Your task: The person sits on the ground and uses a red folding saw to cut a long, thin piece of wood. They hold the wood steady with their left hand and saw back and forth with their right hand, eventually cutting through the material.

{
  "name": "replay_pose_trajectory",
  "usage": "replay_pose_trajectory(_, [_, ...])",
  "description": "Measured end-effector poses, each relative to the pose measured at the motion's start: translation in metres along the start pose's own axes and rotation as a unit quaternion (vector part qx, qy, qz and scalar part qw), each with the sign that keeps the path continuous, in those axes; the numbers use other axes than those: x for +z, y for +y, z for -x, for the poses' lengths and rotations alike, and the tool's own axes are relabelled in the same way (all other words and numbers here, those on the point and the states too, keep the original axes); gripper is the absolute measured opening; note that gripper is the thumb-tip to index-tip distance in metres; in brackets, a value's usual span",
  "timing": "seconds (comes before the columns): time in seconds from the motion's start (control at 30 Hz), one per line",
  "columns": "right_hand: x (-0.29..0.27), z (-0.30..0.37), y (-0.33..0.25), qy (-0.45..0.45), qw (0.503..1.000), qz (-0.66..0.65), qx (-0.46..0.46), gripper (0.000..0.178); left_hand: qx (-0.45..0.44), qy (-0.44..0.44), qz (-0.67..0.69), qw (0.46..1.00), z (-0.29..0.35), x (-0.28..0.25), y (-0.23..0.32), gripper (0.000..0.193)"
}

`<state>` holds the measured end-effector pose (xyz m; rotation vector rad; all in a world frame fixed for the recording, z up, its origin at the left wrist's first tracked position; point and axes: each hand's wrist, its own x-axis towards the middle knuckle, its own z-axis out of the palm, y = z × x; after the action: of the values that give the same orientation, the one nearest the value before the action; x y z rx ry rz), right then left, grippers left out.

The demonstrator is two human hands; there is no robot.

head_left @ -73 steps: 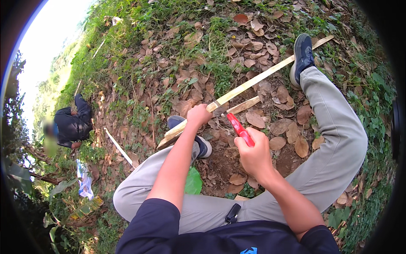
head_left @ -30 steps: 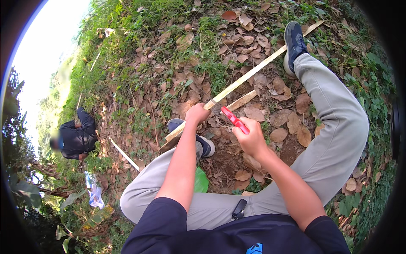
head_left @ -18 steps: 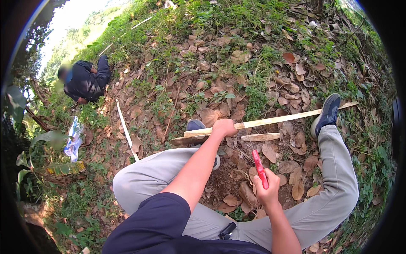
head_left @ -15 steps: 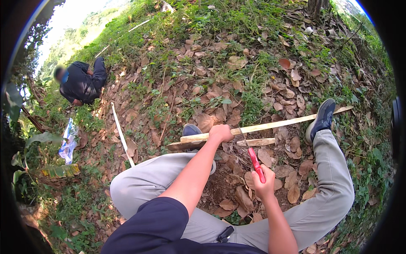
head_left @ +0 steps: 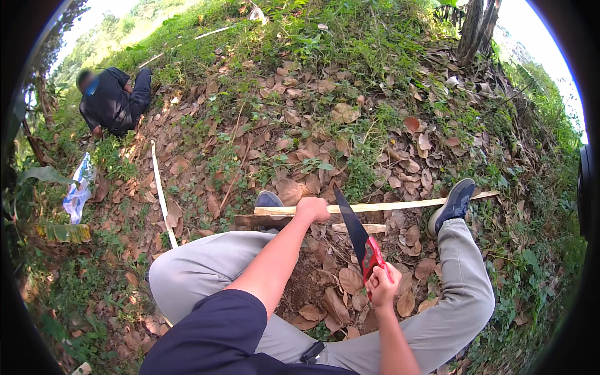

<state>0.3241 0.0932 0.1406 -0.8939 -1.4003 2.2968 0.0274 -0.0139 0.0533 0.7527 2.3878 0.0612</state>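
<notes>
My left hand (head_left: 314, 209) is closed around a long pale wood strip (head_left: 400, 205), near its left end. That strip lies across in front of me, and its right part passes by my right shoe (head_left: 455, 205). In my right hand (head_left: 382, 285) is a handsaw (head_left: 351, 222) with a red handle. Its dark blade points up and away, just right of my left hand, with its broad side showing. The blade crosses the strip in the view; whether it touches the wood I cannot tell. Below the strip lie a short pointed wood piece (head_left: 359, 229) and a darker board (head_left: 253, 220).
Dry leaves and weeds cover the sloping ground. Another pale strip (head_left: 160, 194) lies to the left, near a white and blue plastic bag (head_left: 79, 190). A person in dark clothes (head_left: 114, 100) sits at the far left. A tree trunk (head_left: 477, 32) stands at the far right.
The saw has turned from nearly edge-on to showing its blade's flat side, and its tip stands higher beyond the strip. My left hand keeps its hold. The whole view has shifted slightly.
</notes>
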Motion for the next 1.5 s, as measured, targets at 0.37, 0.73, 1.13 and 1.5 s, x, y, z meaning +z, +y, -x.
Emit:
replay_pose_trajectory(0.37, [0.025, 0.039, -0.026, 0.021, 0.979, 0.197, -0.04, 0.022, -0.004, 0.036, 0.02, 0.999, 0.011, 0.005, 0.003, 0.041])
replay_pose_trajectory(0.73, [0.051, 0.05, -0.042, -0.004, 0.925, 0.354, -0.139, 0.021, -0.013, 0.022, -0.007, 1.0, 0.014, -0.002, 0.007, 0.04])
replay_pose_trajectory(1.13, [0.049, 0.046, -0.046, 0.011, 0.929, 0.346, -0.132, 0.019, -0.005, 0.064, -0.021, 0.998, 0.016, 0.004, 0.008, 0.037])
replay_pose_trajectory(1.5, [0.054, 0.053, -0.086, 0.001, 0.922, 0.38, -0.081, 0.023, 0.051, 0.074, -0.033, 0.995, 0.023, 0.012, -0.003, 0.035])
